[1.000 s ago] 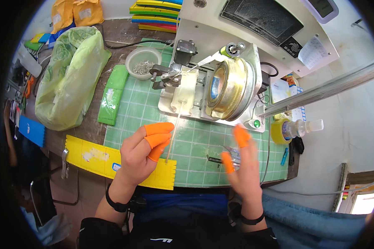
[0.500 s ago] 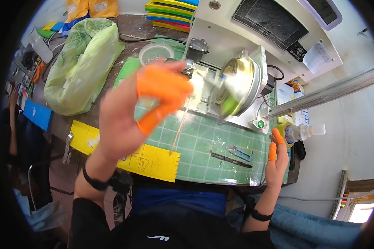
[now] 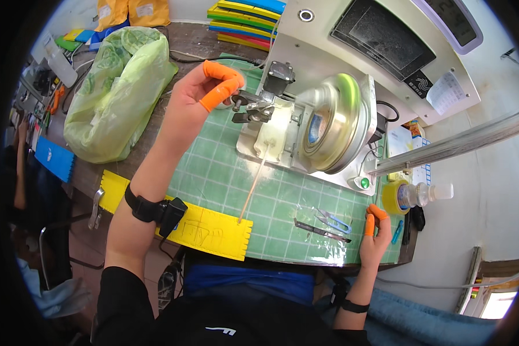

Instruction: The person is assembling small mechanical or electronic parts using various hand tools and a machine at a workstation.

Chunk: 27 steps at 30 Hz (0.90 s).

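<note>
— Thin pale strand is running along the green grid cutting mat, its long axis going from about seven o'clock, near the yellow notched plastic strip, up to one o'clock, where it is meeting the cream-coloured pad on the white winding machine.

— Which hand is sitting nearer its top end?

— Left hand, at eleven o'clock from that pad. It is hovering raised, wrist bent, with its orange-capped fingertips pressing together just beside the small dark metal clamp; whether they are pinching the strand itself, I cannot tell.

— And the other one?

— Right hand is resting at the mat's four o'clock edge, well apart from the strand, fingers loosely curled and gripping nothing, near the steel tweezers and the yellow tape roll.
</note>
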Each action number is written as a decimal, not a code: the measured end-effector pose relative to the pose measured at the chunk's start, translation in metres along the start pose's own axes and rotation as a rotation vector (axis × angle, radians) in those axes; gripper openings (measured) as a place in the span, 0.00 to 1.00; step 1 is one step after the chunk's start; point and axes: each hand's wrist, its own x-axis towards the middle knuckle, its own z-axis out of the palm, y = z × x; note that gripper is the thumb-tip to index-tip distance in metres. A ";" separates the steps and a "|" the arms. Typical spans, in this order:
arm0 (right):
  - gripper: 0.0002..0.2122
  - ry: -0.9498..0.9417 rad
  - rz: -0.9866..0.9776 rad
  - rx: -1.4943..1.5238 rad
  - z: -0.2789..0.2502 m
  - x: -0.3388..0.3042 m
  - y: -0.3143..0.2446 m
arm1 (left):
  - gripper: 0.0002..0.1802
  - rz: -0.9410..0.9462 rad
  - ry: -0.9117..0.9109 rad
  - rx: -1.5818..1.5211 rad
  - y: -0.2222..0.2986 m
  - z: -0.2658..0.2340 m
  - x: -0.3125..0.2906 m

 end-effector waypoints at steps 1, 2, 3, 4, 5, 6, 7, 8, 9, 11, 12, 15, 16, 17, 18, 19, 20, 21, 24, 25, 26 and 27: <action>0.11 0.009 0.002 0.004 -0.001 0.001 0.001 | 0.05 -0.003 -0.012 -0.013 0.002 0.004 0.003; 0.10 0.039 0.038 0.091 -0.002 0.003 0.004 | 0.05 0.002 -0.023 -0.011 0.004 0.006 0.006; 0.10 0.063 0.071 0.172 0.000 0.003 0.006 | 0.05 -0.006 -0.016 -0.006 0.001 0.003 0.005; 0.10 0.070 0.072 0.170 0.002 0.004 0.007 | 0.05 -0.013 -0.012 0.000 -0.002 0.000 0.005; 0.10 0.070 0.064 0.169 0.002 0.004 0.007 | 0.05 -0.008 -0.020 -0.003 -0.003 -0.002 0.004; 0.09 0.078 0.058 0.159 0.000 0.003 0.009 | 0.05 -0.025 0.000 -0.011 -0.008 -0.002 0.003; 0.09 0.098 0.060 0.151 -0.002 0.003 0.008 | 0.05 -0.041 0.018 -0.019 -0.011 -0.001 0.003; 0.09 0.111 0.037 0.078 -0.001 0.002 0.005 | 0.05 -0.032 0.002 -0.024 -0.010 -0.003 0.001; 0.08 0.126 0.015 0.004 -0.001 0.002 0.002 | 0.06 -0.025 0.022 -0.030 -0.008 -0.003 0.000; 0.08 0.125 0.019 -0.072 -0.005 0.001 -0.004 | 0.06 -0.014 0.035 -0.052 -0.012 -0.005 -0.003; 0.07 0.102 0.023 -0.143 -0.006 0.000 -0.006 | 0.06 -0.006 0.014 -0.067 -0.014 -0.003 -0.002; 0.09 0.114 0.001 -0.012 0.000 -0.006 -0.005 | 0.05 0.049 0.029 0.015 -0.006 -0.001 -0.003; 0.10 0.091 0.065 0.098 0.000 -0.009 -0.003 | 0.05 0.058 0.009 0.005 -0.007 -0.001 -0.003; 0.11 0.099 0.013 0.108 0.000 -0.010 0.004 | 0.05 0.058 0.022 0.002 -0.008 0.001 -0.003; 0.11 0.118 0.018 0.110 0.000 -0.010 0.002 | 0.05 0.057 0.038 0.007 -0.007 -0.001 -0.005; 0.11 0.104 0.051 0.136 -0.001 -0.009 -0.002 | 0.05 0.044 0.033 0.005 -0.010 -0.005 -0.005; 0.11 0.090 0.084 0.162 0.000 -0.008 -0.005 | 0.05 0.052 0.015 0.003 -0.012 -0.006 -0.006; 0.11 0.108 0.089 0.161 -0.001 -0.008 -0.003 | 0.06 0.033 0.048 -0.033 -0.015 -0.005 -0.008; 0.10 0.109 0.091 0.170 -0.002 -0.008 -0.001 | 0.06 0.006 0.072 -0.063 -0.014 -0.003 -0.007; 0.09 0.092 0.118 0.195 -0.003 -0.007 -0.004 | 0.06 0.027 0.066 -0.053 -0.012 -0.003 -0.006; 0.08 0.074 0.144 0.220 -0.005 -0.007 -0.005 | 0.06 0.048 0.062 -0.043 -0.011 -0.003 -0.006; 0.08 0.083 0.143 0.222 -0.005 -0.007 -0.003 | 0.06 0.054 0.054 -0.044 -0.011 -0.003 -0.005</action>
